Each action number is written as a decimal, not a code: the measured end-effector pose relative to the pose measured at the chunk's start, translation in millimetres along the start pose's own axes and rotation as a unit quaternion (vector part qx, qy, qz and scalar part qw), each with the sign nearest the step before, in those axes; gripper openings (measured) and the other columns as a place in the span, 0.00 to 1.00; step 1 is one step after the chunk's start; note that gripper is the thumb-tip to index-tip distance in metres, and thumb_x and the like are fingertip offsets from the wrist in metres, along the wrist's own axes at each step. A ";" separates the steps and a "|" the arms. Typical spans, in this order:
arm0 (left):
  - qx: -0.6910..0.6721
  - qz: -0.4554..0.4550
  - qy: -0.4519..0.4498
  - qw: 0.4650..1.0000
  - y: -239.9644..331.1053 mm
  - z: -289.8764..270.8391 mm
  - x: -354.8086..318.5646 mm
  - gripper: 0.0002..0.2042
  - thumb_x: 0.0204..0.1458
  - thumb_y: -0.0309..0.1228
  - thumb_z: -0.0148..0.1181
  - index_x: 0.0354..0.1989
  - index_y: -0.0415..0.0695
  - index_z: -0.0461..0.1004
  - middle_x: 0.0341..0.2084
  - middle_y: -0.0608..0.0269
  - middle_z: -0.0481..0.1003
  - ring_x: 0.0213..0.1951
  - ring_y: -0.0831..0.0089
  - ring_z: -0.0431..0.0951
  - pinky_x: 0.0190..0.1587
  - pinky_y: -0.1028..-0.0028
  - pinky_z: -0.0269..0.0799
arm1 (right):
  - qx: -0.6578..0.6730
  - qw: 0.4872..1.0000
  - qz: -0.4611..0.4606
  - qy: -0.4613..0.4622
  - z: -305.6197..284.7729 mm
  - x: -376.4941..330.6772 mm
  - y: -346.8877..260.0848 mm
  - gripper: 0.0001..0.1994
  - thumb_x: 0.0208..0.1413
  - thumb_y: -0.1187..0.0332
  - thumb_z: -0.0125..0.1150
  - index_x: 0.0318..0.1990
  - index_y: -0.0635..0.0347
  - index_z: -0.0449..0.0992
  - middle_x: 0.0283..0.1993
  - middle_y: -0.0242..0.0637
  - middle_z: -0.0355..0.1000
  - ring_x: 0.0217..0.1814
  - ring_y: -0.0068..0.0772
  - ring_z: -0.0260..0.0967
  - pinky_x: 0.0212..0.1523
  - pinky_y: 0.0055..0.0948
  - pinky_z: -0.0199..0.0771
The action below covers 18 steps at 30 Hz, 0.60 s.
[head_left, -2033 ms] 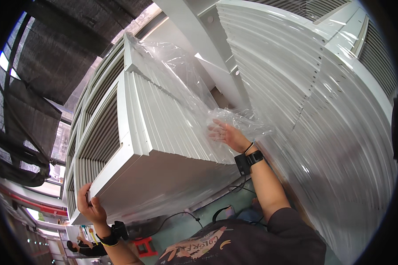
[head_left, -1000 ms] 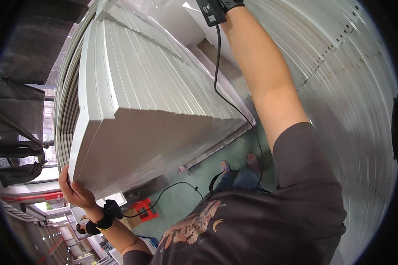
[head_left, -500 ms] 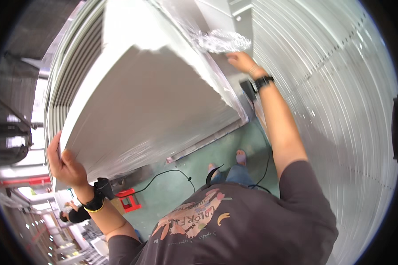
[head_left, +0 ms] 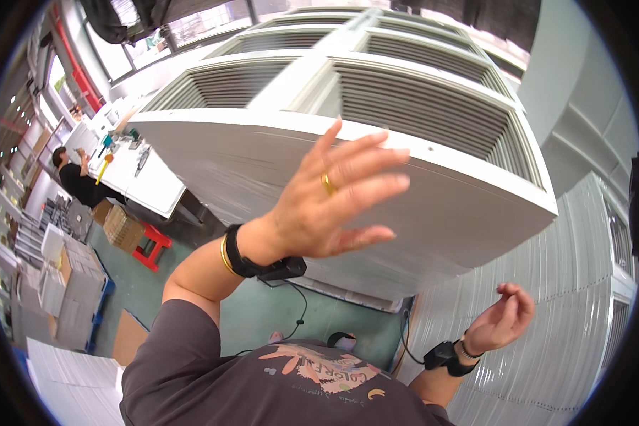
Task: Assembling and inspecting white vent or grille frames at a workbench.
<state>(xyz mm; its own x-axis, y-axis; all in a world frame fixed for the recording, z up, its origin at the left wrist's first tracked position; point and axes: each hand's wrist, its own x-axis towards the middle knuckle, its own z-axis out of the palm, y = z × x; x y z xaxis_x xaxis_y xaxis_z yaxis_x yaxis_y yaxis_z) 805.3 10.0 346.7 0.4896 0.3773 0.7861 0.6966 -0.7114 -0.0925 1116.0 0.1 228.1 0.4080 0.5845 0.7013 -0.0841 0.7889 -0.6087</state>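
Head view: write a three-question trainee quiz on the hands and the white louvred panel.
1. True or false: the left hand grips the white louvred panel.
2. The right hand has its fingers: A spread flat, B curled, holding nothing, C around a tool.
3. Fill in: a yellow ring sits on the ____ hand.

Key: 1 false, it is raised with spread fingers, holding nothing. 2 B. 3 left.
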 end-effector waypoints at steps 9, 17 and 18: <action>0.024 -0.142 -0.015 0.989 -27.1 -152.6 -176.1 0.14 0.40 0.24 0.63 0.38 0.45 0.73 0.39 0.59 0.74 0.45 0.61 0.72 0.52 0.61 0.65 | 0.037 0.987 0.049 -0.151 172.6 -116.2 -29.1 0.13 0.43 0.88 0.41 0.35 0.68 0.69 0.34 0.44 0.71 0.36 0.32 0.67 0.37 0.25 0.69; -0.171 -0.019 0.255 0.952 40.3 -349.0 -292.0 0.08 0.39 0.29 0.68 0.21 0.54 0.72 0.17 0.79 0.68 0.23 0.83 0.64 0.28 0.80 0.58 | 0.053 0.904 0.220 -0.362 328.8 -208.8 -37.3 0.09 0.49 0.84 0.47 0.35 0.68 0.73 0.34 0.40 0.73 0.34 0.25 0.69 0.37 0.23 0.70; -0.181 -0.019 0.254 0.950 48.1 -364.7 -279.4 0.10 0.46 0.30 0.61 0.36 0.57 0.71 0.26 0.79 0.68 0.29 0.82 0.66 0.33 0.79 0.63 | 0.058 0.894 0.206 -0.395 351.9 -218.8 -38.5 0.09 0.49 0.84 0.46 0.34 0.68 0.73 0.34 0.41 0.73 0.34 0.26 0.69 0.37 0.23 0.70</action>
<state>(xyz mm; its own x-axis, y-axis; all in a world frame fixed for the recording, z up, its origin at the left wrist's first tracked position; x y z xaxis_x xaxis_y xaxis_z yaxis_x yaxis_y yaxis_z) 510.8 -345.9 345.5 0.0879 0.1370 0.9867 0.4378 -0.8950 0.0853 710.0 -91.6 228.7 -0.4436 0.7449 0.4983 -0.1919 0.4642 -0.8647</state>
